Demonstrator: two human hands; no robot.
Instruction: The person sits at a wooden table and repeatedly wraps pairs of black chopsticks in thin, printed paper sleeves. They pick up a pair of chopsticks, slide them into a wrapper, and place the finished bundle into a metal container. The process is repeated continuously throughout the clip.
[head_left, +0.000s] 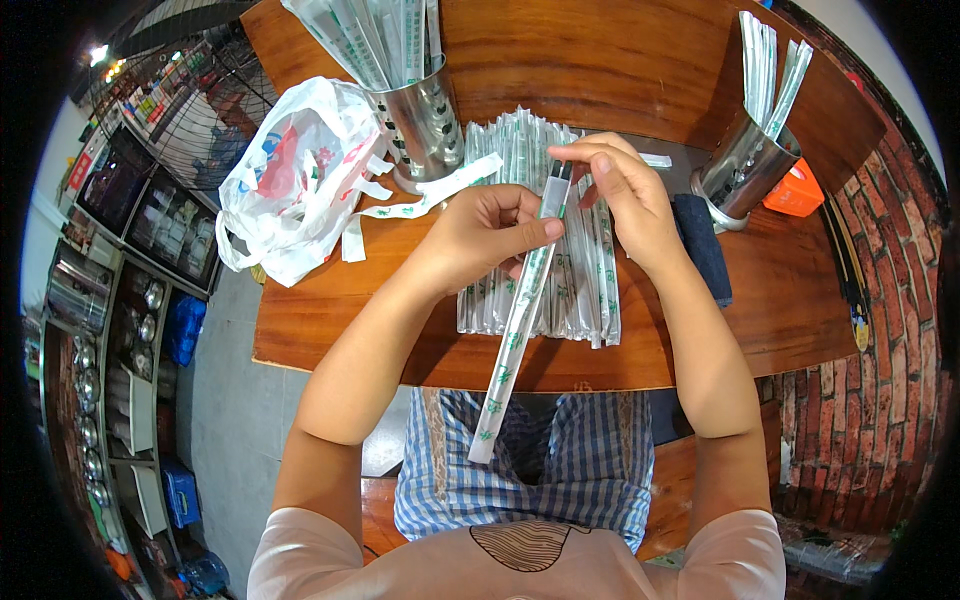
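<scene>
My left hand [490, 232] grips a pair of dark-ended chopsticks in a white sleeve with green print [512, 345], thumb on top. The sleeve slants down over the table's front edge toward my lap. At its upper end the dark chopstick ends [561, 171] stick out. My right hand [635, 205] is beside them, its forefinger stretched over the ends and its thumb apart; whether the fingertip touches them I cannot tell. Beneath both hands lies a pile of sleeved chopsticks [592, 290], side by side on the wooden table [400, 320].
A metal holder [425, 125] full of sleeved chopsticks stands at the back left, another metal holder [745, 170] at the right. Left of the pile are a white plastic bag [300, 200] and torn paper strips [430, 197]. A dark folded cloth [702, 250] and an orange box [795, 188] lie right.
</scene>
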